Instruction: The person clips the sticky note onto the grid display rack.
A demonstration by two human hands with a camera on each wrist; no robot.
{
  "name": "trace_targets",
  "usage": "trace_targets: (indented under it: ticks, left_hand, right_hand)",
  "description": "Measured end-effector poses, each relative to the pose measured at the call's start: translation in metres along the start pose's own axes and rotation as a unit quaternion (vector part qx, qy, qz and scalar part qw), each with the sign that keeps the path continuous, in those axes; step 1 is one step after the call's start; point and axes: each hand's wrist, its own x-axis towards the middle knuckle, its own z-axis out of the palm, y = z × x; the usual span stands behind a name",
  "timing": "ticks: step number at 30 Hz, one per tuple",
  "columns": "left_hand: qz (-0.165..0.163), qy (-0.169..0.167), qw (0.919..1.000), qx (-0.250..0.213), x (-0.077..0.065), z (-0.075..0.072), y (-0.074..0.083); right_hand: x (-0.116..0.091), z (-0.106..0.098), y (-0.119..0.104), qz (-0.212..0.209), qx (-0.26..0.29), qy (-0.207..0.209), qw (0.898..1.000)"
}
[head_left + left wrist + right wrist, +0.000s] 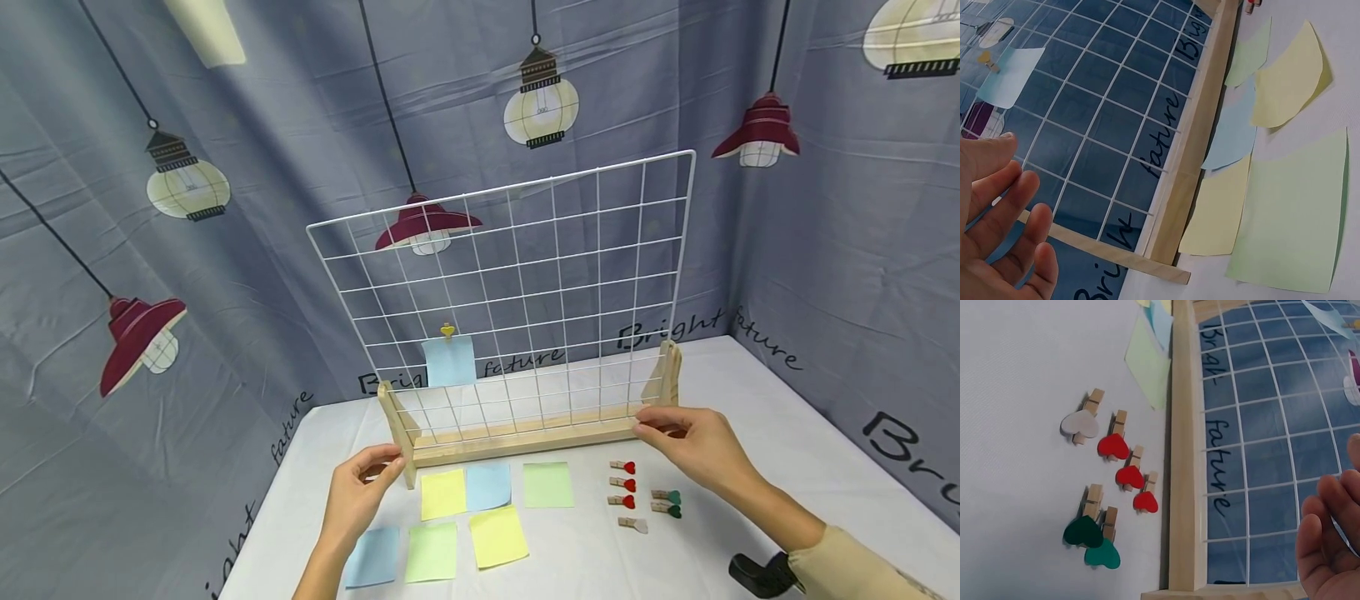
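Observation:
A white wire grid (pixel 522 292) stands upright in a wooden stand (pixel 525 439). A yellow heart clothespin (pixel 447 331) pins a light blue sticky note (pixel 450 362) to its lower left part. My left hand (pixel 358 487) is at the stand's left support, fingers loosely bent with nothing between them. My right hand (pixel 693 437), its fingers likewise loosely bent and holding nothing, is by the base's right end. In the right wrist view, red heart clothespins (pixel 1114 446), a white one (pixel 1080 425) and green ones (pixel 1084 531) lie on the table before the stand.
Yellow (pixel 498 537), blue (pixel 372 557) and green (pixel 432 552) sticky notes lie on the white tablecloth (pixel 570 554) in front of the stand. A black object (pixel 761 575) is by the right sleeve. Blue-grey curtains (pixel 285 250) with printed lamps surround the table.

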Motion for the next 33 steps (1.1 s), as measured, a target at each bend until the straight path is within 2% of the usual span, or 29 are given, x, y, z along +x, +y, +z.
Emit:
trace_targets:
  ticks: [21,33]
  left_hand:
    - [-0.013,0.019,0.9997,-0.004,-0.008,-0.004,-0.014]
    - [-0.049,0.026,0.9983,0.016,-0.018,-0.005,-0.024]
  right_hand:
    - [-0.006,0.001,0.012,0.026,-0.002,-0.014,1.000]
    - [-0.007,-0.001,0.016,0.011,0.001,-0.007,1.000]
